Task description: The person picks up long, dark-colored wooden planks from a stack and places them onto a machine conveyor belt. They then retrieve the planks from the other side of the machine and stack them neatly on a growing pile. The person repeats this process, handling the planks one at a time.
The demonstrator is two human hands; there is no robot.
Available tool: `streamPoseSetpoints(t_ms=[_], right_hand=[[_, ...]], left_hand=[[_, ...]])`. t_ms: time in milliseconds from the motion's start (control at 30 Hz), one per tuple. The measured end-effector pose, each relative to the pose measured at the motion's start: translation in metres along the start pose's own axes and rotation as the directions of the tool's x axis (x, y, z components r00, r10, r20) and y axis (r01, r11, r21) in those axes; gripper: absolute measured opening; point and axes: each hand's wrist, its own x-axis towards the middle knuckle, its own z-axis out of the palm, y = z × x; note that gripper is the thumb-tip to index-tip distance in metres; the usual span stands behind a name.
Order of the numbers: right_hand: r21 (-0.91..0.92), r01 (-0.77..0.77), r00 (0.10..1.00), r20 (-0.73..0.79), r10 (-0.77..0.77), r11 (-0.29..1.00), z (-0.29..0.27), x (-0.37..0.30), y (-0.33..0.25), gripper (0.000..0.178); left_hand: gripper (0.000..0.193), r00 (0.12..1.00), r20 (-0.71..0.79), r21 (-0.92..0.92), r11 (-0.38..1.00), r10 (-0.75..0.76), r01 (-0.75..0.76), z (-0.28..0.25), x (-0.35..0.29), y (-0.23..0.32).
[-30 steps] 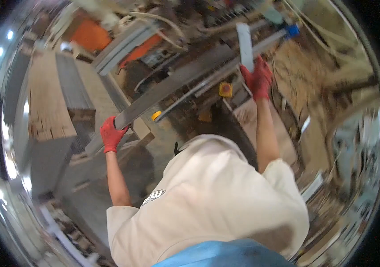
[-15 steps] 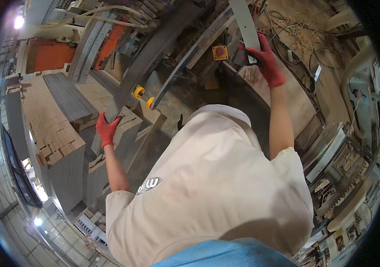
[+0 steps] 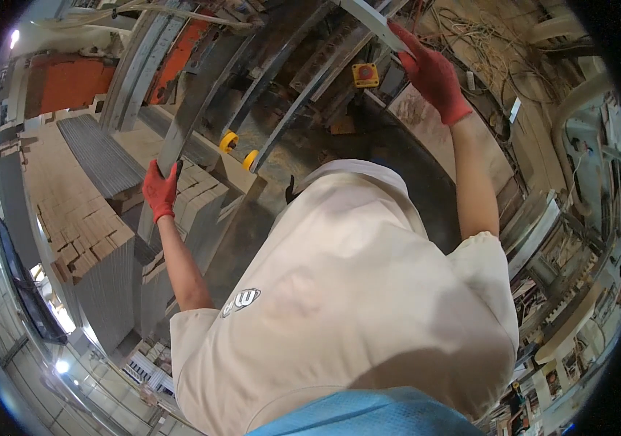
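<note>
My left hand (image 3: 160,190), in a red glove, is closed on the near end of a long grey strip-shaped board (image 3: 192,116) that slants up and away. Beneath that hand lie stacks of cut boards (image 3: 81,185) with tan and grey faces. Farther off at the upper right, my right hand (image 3: 434,78), also red-gloved, is closed on the end of a pale, narrow board (image 3: 374,23). The far end of the pale board runs out of the picture at the top. Some fingers of my right hand are hidden.
Metal rails (image 3: 292,120) slope down between my hands, with yellow rollers (image 3: 229,142) at their lower ends. A red push button on a yellow box (image 3: 365,75) sits left of my right hand. Tangled cables and scraps (image 3: 481,51) lie beyond. Machinery (image 3: 579,167) stands at right.
My right hand has moved up, and its pale board has swung to a flatter slant. My left hand has shifted slightly up and left; its board looks narrower and uncovers more rails.
</note>
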Motion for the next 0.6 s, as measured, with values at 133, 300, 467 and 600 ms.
streamPoseSetpoints(t_ms=[133,300,467,600], right_hand=[[-0.112,-0.008,0.991,0.13,0.023,0.994,0.003,0.023,-0.002,0.06],[0.057,0.041,0.991,0.122,-0.048,0.998,0.02,0.054,0.01,0.06],[0.65,-0.07,0.997,0.073,0.029,0.757,0.071,0.052,0.079,0.042],[0.904,-0.401,0.888,0.343,0.307,0.147,0.067,0.052,0.083,0.021]], left_hand=[[0.05,0.999,0.033,0.001,1.0,0.004,-0.004,-0.002,0.002,0.003],[0.055,1.0,-0.003,0.061,0.998,0.025,-0.025,0.004,-0.004,-0.003],[0.058,0.998,-0.007,0.071,0.995,0.065,-0.065,0.006,0.002,-0.003],[0.056,0.998,0.056,-0.011,1.0,0.003,-0.002,-0.002,0.006,0.015]])
